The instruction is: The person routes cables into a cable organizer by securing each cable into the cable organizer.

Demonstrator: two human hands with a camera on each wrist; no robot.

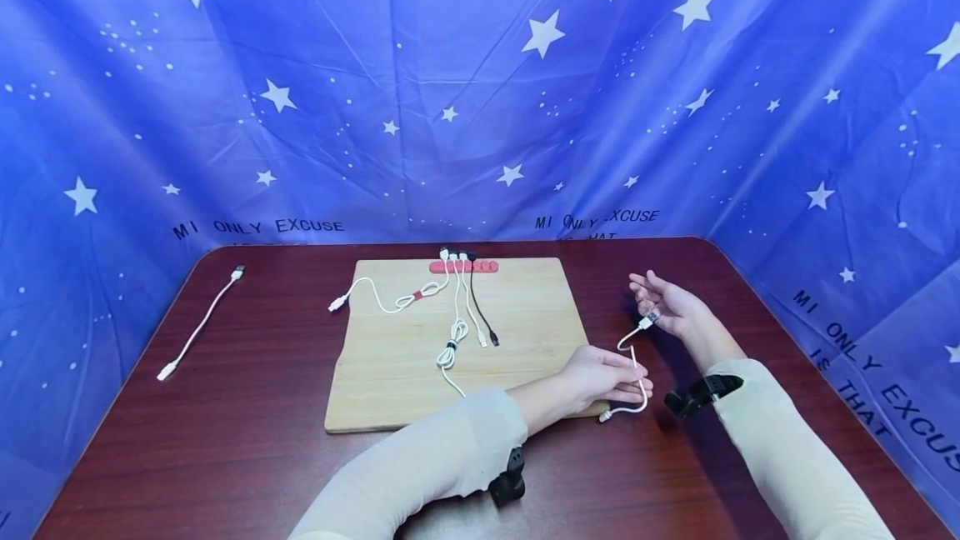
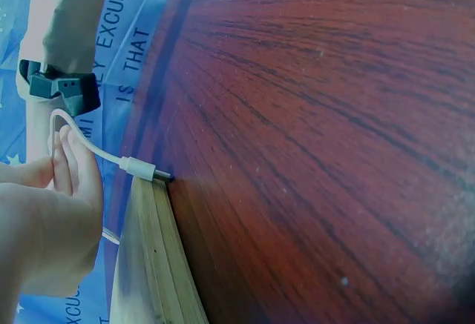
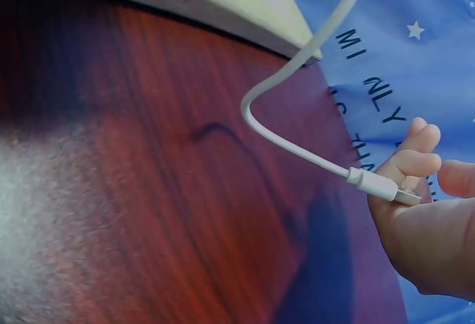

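A short white USB cable [image 1: 645, 386] hangs at the board's right edge. My left hand [image 1: 600, 377] pinches it along its length between thumb and fingers. One small plug [image 2: 142, 168] dangles below that hand, close to the board's corner. The cable's other end, a USB-A plug [image 3: 382, 186], is at the palm of my right hand [image 1: 671, 307]. The right hand's fingers [image 3: 419, 162] are loosely bent, with the thumb apart from the plug. Under my left forearm lies the wooden board [image 1: 397, 390], partly hidden by the sleeve.
A red cable holder [image 1: 487, 267] sits at the board's back edge with several cables in it. Among them are a white bundled cable [image 1: 452, 344] and a black cable [image 1: 480, 307]. Another white cable [image 1: 202, 323] lies on the dark red table [image 1: 255, 440] at left.
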